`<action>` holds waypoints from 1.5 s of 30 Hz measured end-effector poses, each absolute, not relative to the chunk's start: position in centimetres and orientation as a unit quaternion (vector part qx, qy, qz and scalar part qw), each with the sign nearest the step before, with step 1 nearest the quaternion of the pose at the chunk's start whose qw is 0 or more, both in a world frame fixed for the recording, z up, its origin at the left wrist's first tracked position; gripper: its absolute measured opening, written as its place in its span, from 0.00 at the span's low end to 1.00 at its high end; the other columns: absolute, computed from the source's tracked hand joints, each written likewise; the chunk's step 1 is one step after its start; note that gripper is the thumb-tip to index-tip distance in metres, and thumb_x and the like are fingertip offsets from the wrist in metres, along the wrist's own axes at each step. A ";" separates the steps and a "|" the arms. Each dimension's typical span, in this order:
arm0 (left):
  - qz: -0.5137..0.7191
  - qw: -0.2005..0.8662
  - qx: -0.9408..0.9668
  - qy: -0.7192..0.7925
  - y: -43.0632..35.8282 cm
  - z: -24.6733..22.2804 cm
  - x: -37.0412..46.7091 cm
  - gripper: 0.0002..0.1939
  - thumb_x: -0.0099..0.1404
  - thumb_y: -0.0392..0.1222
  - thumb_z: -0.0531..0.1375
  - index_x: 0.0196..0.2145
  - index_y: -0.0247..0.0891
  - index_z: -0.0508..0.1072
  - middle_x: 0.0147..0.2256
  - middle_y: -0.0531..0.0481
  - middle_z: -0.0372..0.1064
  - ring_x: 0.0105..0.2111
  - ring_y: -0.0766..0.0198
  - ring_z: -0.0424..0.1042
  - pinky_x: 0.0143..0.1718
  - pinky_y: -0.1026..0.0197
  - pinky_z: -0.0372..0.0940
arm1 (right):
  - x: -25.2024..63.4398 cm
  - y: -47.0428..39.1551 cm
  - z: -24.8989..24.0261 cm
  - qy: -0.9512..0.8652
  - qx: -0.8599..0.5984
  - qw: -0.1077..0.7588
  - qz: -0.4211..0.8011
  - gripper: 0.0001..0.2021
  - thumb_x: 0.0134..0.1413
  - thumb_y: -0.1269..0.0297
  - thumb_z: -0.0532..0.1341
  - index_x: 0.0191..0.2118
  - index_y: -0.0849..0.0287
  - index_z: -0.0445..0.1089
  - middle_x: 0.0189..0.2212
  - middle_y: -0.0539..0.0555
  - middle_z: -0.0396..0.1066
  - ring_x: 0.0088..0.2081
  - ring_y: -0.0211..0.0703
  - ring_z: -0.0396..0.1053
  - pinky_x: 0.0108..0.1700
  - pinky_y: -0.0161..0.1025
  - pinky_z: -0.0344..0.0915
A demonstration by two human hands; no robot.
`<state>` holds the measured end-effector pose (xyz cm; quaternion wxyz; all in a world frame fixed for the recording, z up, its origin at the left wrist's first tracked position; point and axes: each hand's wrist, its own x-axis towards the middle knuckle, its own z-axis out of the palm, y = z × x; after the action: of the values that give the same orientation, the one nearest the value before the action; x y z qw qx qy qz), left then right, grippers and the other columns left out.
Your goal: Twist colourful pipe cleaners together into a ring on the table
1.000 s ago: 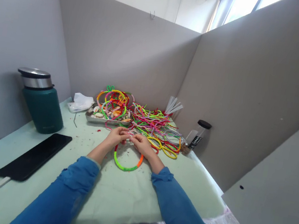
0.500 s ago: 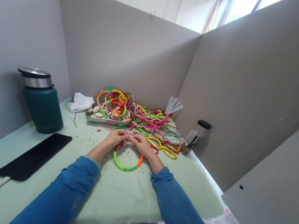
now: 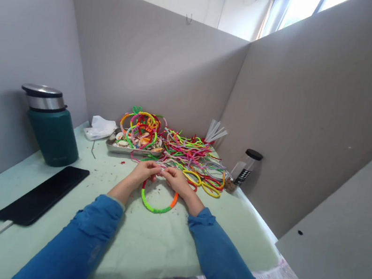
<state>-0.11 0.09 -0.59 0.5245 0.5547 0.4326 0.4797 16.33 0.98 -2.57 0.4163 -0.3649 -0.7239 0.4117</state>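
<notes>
A ring of fuzzy pipe cleaners [image 3: 155,210], coloured red, bright green and orange, stands or lies below my hands on the table. My left hand [image 3: 143,173] pinches the far side of this ring, its fingertips meeting those of the other hand. My right hand [image 3: 176,179] is closed on the same part from the right. The bit between the fingertips is mostly hidden; a little pale pink shows there. Just beyond the hands lies a heap of loose pipe cleaners [image 3: 189,152] in many colours, with yellow loops [image 3: 211,190] at its near right.
A metal tray [image 3: 134,151] holds shells and finished-looking coloured rings. On the left are a teal flask [image 3: 53,134], a phone [image 3: 43,194] with a white cable, and a white plastic packet [image 3: 99,129]. A black-lidded clear jar [image 3: 242,173] stands right, by grey partitions [image 3: 156,58].
Almost nothing differs. Both hands keep their place on the ring, with at most a slight shift of the fingertips.
</notes>
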 end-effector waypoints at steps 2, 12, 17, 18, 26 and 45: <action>0.478 0.528 0.550 0.436 0.1 -0.6 -0.1 0.17 0.43 0.48 0.68 0.26 0.33 0.69 0.22 0.52 0.69 0.16 0.71 0.64 0.20 0.66 0.58 | 16.3 1.0 -2.6 -0.727 -0.364 0.415 0.409 0.14 0.53 0.54 0.57 0.29 0.62 0.68 0.17 0.45 0.54 0.21 0.32 0.50 0.23 0.31 0.48; 0.479 0.524 0.552 0.438 0.0 -0.6 -0.1 0.18 0.44 0.49 0.68 0.25 0.33 0.68 0.22 0.51 0.69 0.16 0.71 0.63 0.18 0.66 0.57 | 16.4 0.9 -2.5 -0.732 -0.364 0.417 0.397 0.13 0.53 0.56 0.57 0.28 0.62 0.68 0.17 0.46 0.55 0.22 0.33 0.52 0.25 0.31 0.49; 0.481 0.532 0.546 0.434 0.0 -0.6 -0.1 0.18 0.43 0.49 0.68 0.25 0.33 0.68 0.22 0.51 0.69 0.16 0.71 0.64 0.19 0.66 0.57 | 16.4 1.0 -2.5 -0.733 -0.366 0.416 0.395 0.13 0.53 0.56 0.57 0.28 0.62 0.68 0.17 0.46 0.55 0.22 0.33 0.52 0.25 0.31 0.49; 0.480 0.533 0.545 0.434 0.0 -0.7 -0.1 0.18 0.43 0.49 0.68 0.25 0.33 0.68 0.22 0.51 0.69 0.16 0.71 0.64 0.19 0.66 0.57 | 16.4 1.0 -2.5 -0.733 -0.366 0.415 0.395 0.13 0.53 0.56 0.57 0.28 0.62 0.68 0.17 0.46 0.55 0.22 0.33 0.52 0.25 0.31 0.49; 0.479 0.538 0.553 0.420 -0.1 -0.6 -0.2 0.19 0.43 0.48 0.69 0.27 0.34 0.68 0.22 0.52 0.69 0.16 0.71 0.64 0.20 0.67 0.57 | 16.4 0.9 -2.6 -0.730 -0.366 0.413 0.402 0.14 0.53 0.54 0.57 0.28 0.62 0.67 0.17 0.45 0.55 0.21 0.32 0.51 0.23 0.31 0.48; 0.473 0.554 0.564 0.391 -0.2 -0.3 -0.2 0.18 0.44 0.47 0.68 0.29 0.34 0.69 0.25 0.51 0.70 0.15 0.71 0.64 0.19 0.66 0.59 | 16.4 0.7 -2.4 -0.688 -0.367 0.420 0.465 0.16 0.50 0.51 0.59 0.29 0.61 0.67 0.15 0.43 0.52 0.17 0.30 0.47 0.19 0.31 0.43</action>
<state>-0.18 -0.23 -0.32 0.5536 0.5636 0.3905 0.4726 16.41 0.72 -2.35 0.4198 -0.3669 -0.6876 0.4652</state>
